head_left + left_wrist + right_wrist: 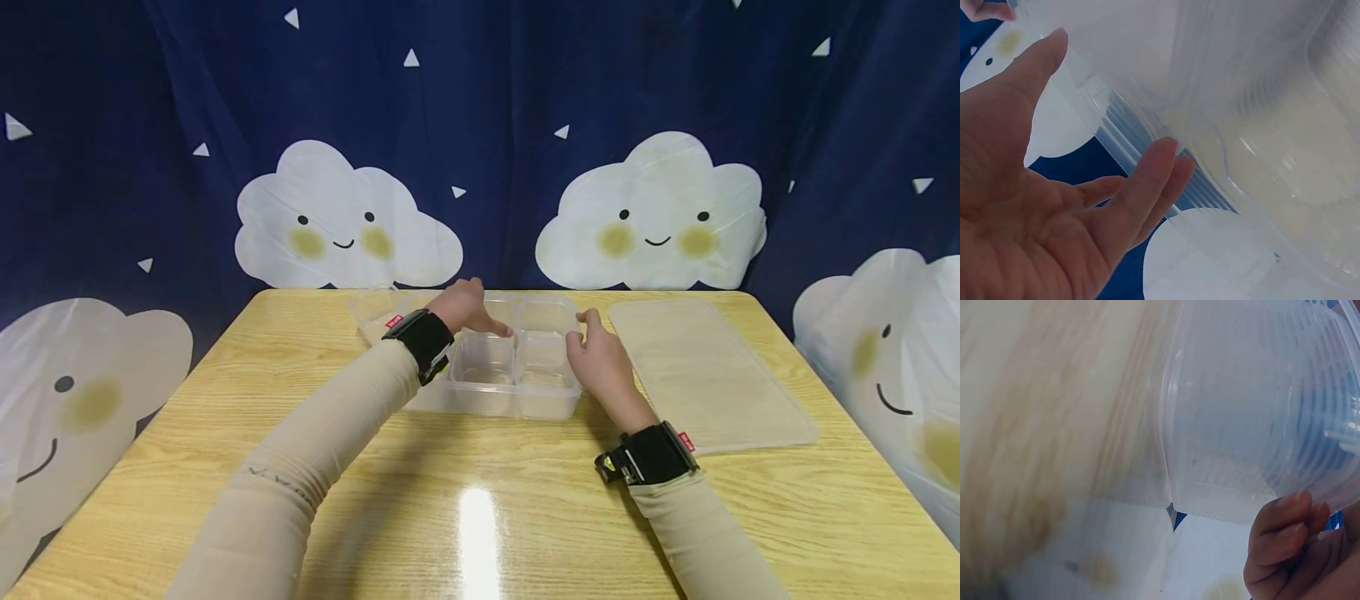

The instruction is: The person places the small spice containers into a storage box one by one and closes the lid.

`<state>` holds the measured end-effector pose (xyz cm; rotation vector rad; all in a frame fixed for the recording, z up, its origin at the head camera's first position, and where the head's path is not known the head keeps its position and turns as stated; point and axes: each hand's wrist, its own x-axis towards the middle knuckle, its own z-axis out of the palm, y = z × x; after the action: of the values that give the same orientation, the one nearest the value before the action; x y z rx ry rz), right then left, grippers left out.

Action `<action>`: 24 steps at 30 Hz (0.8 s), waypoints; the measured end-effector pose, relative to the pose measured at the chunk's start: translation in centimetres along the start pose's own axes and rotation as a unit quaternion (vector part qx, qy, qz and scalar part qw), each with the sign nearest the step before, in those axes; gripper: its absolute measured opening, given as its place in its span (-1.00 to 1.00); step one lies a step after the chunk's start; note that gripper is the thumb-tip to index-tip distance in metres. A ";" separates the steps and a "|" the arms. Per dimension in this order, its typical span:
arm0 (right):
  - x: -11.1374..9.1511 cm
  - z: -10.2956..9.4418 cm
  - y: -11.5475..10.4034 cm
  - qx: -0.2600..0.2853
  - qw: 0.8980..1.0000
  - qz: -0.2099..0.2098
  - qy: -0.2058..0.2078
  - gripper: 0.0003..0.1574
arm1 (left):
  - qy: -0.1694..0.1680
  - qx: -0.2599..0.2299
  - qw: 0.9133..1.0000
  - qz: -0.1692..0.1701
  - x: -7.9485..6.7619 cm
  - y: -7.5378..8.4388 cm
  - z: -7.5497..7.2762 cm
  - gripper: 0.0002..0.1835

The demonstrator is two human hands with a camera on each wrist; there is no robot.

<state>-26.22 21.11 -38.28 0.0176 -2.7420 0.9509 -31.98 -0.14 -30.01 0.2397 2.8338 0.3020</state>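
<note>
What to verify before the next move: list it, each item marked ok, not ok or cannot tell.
1. Flat translucent lid off the divided clear plastic container: ok, it lies on the wooden table, to the container's right.
2. Front right compartment free of contents: ok, nothing shows inside.
3. Right hand in place: ok, at the container's right side.
4. Right hand's hold firm: cannot tell.
5. Unblocked head view of the container's left part: not ok, the left hand and its black wristband cover some of it.
</note>
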 end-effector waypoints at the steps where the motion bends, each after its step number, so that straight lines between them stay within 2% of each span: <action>1: 0.0 0.0 -0.1 0.000 1.000 0.001 0.001 -0.42 | -0.001 0.002 1.000 0.000 0.0 0.0 -0.1 0.22; 7: 0.0 0.0 -0.2 0.002 1.000 0.006 0.003 -0.41 | 0.004 0.011 1.000 0.009 -0.6 -0.8 -1.8 0.22; 11: 0.0 0.1 -0.1 0.002 1.000 0.010 -0.002 -0.41 | 0.034 0.006 0.999 0.017 -1.0 -2.5 -3.7 0.06; 16: 0.0 0.2 -0.1 0.003 1.000 0.010 -0.003 -0.42 | 0.066 0.002 0.998 0.018 -1.2 -6.8 -5.9 -0.19; 18: 0.0 0.3 -0.1 0.002 1.000 0.011 -0.001 -0.43 | 0.073 0.005 0.997 0.007 -1.4 -8.8 -6.5 -0.24; 21: 0.1 0.3 0.0 0.000 1.000 0.012 0.002 -0.43 | 0.077 0.013 0.997 -0.005 -1.6 -11.5 -6.6 -0.31; 24: 0.1 0.2 0.0 0.002 1.000 0.011 0.001 -0.43 | 0.053 0.015 0.998 -0.010 -1.8 -13.6 -6.1 -0.31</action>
<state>-26.34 20.97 -38.45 -0.0136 -2.7454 0.9610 -33.91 -14.68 -26.96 0.2059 2.9454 0.2766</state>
